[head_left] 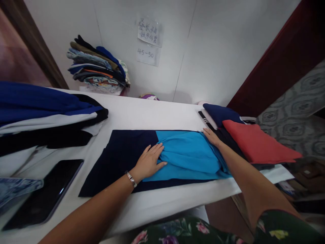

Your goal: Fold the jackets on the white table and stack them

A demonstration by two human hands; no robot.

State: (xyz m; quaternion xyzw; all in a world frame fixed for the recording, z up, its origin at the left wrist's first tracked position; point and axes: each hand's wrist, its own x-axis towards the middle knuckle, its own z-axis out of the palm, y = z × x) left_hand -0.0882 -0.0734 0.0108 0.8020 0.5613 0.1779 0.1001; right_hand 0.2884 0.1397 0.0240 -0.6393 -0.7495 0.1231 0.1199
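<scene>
"So, what is looking risky nearest the front?"

"Your navy cloth (130, 144) is lying mid-table, its lower edge running near the front of the table (149, 113); a hard pull toward you could be dragging it over. The dark-screened device (47, 189) is sitting left of its corner, where your left forearm (101, 201) could be knocking it."

"How are the hands doing?"

"Your left hand (149, 161) is resting flat and empty, fingers slightly apart, on the bright blue layer (188, 145) over the navy. Wrinkles are running beside it, so pressing there could be setting creases. Your right hand (212, 137) is resting at the blue's far right corner; whether it is pinching fabric, I can't tell."

"Anything farther off?"

"The coral garment (259, 142) is lying just beside your right forearm (237, 166); a brush could be shifting it. The clothes stack (98, 69) by the wall is standing well apart."
</scene>
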